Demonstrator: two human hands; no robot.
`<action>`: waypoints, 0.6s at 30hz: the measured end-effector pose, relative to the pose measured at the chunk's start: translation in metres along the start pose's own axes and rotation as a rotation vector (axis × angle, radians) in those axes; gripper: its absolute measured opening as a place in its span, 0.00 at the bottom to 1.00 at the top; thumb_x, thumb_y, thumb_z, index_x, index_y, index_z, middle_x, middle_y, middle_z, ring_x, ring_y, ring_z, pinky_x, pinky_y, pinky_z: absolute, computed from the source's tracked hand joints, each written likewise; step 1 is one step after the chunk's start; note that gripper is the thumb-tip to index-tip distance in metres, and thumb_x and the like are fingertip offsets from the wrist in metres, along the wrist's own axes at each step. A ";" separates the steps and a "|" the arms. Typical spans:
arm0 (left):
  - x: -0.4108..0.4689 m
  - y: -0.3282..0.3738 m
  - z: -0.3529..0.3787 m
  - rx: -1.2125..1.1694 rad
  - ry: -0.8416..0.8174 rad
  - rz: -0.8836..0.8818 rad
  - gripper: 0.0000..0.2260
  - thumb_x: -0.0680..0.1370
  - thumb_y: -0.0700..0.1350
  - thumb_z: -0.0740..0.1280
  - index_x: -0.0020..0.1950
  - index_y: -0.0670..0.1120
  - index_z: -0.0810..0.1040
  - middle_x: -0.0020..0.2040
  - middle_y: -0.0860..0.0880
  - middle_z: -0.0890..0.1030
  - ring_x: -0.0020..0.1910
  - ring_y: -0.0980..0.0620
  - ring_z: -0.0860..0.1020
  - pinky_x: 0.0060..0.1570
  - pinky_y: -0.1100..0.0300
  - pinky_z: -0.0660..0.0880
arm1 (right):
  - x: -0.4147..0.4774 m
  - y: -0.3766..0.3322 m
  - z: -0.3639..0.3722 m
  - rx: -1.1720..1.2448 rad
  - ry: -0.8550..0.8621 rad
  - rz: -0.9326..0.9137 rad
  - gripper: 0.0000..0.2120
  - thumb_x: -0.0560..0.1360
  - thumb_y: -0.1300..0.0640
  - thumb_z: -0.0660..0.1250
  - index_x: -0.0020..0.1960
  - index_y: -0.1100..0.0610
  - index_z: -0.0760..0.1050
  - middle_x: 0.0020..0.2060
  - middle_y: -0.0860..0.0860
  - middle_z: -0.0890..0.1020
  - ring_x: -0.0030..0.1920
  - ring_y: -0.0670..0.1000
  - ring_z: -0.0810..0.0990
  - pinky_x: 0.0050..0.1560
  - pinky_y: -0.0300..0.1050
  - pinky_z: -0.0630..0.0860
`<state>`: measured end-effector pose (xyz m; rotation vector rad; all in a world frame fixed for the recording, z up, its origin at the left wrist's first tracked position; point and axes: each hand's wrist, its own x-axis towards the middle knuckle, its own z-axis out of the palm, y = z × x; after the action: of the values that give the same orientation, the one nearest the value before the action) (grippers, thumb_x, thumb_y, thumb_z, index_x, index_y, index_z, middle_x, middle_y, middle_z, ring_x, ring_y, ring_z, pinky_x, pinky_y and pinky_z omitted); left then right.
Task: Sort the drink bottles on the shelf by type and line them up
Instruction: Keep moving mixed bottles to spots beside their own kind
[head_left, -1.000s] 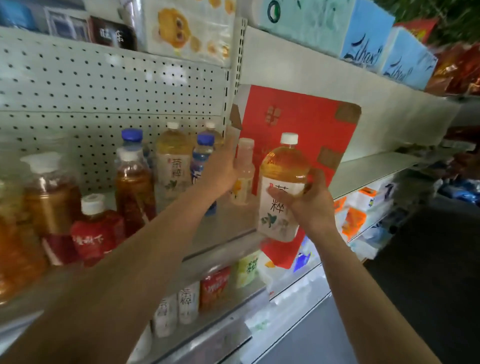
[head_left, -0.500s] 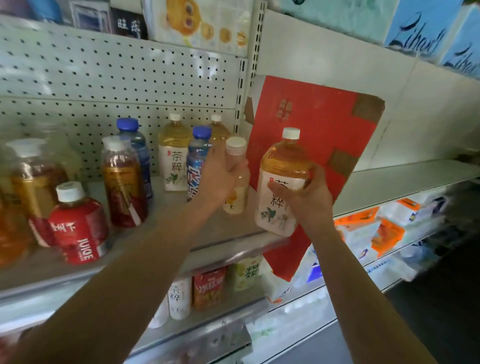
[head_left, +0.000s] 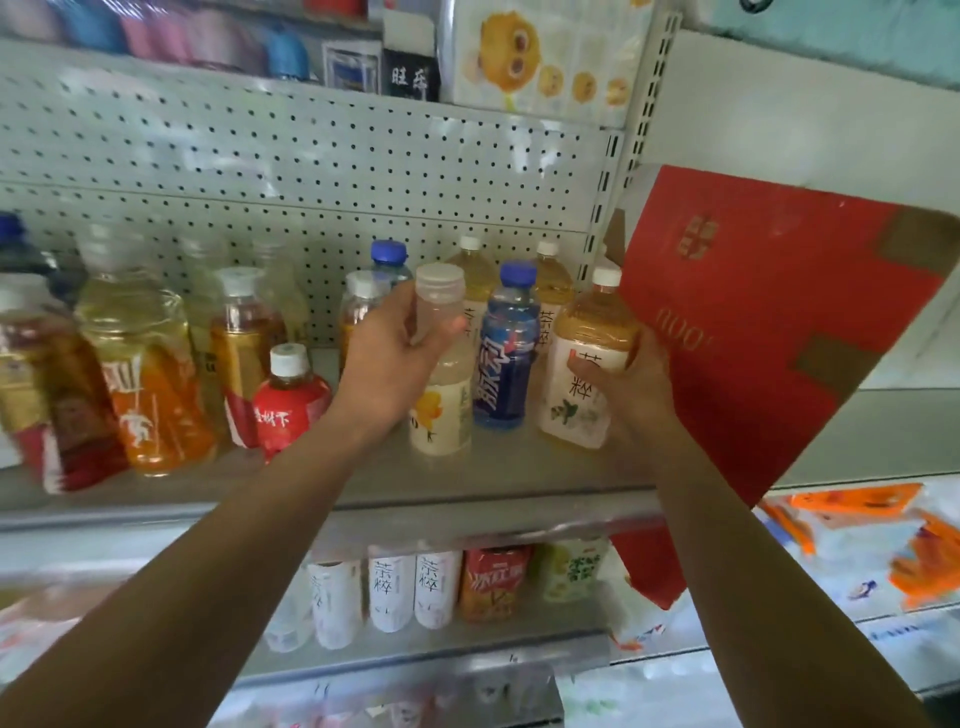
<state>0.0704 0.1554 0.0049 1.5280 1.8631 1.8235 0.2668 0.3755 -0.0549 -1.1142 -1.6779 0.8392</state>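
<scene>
Both hands are busy — the left hand (head_left: 395, 358) wraps a pale bottle (head_left: 440, 364), the right hand (head_left: 621, 384) grips an amber tea bottle (head_left: 587, 364), both near the shelf (head_left: 519, 483) front. Sorting is barely started — mixed bottles crowd the left side.

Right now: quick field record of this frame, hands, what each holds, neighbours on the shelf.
left hand: closed around the pale bottle, near its neck
pale bottle: upright, base at the shelf; whether it rests there, cannot tell
right hand: gripping the tea bottle, right side
tea bottle: white cap, amber liquid, white label
between them: blue bottle, upright, untouched
right of tea bottle: red card, leaning
far left: orange and red bottles, blurred
</scene>
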 end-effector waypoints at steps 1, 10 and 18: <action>0.000 -0.002 -0.001 0.000 0.011 0.000 0.13 0.77 0.50 0.70 0.60 0.48 0.76 0.52 0.54 0.81 0.53 0.54 0.80 0.58 0.48 0.77 | 0.002 -0.004 0.001 0.008 -0.020 -0.024 0.49 0.47 0.31 0.81 0.65 0.40 0.69 0.62 0.47 0.78 0.60 0.53 0.80 0.57 0.61 0.80; 0.001 -0.009 0.005 0.060 0.019 -0.002 0.15 0.77 0.50 0.69 0.62 0.48 0.75 0.52 0.56 0.80 0.52 0.60 0.78 0.56 0.53 0.78 | 0.009 -0.033 0.011 0.071 -0.143 -0.062 0.37 0.72 0.60 0.76 0.76 0.48 0.63 0.64 0.51 0.79 0.62 0.53 0.79 0.59 0.55 0.79; 0.003 -0.012 0.010 0.073 0.027 0.001 0.15 0.77 0.49 0.70 0.62 0.48 0.75 0.52 0.54 0.81 0.52 0.56 0.79 0.55 0.54 0.78 | -0.010 -0.044 0.018 -0.270 0.217 -0.389 0.31 0.78 0.52 0.69 0.76 0.58 0.64 0.69 0.58 0.72 0.70 0.58 0.70 0.67 0.54 0.70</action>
<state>0.0692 0.1676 -0.0060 1.5342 1.9618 1.8047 0.2383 0.3492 -0.0256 -0.9686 -1.7764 0.2417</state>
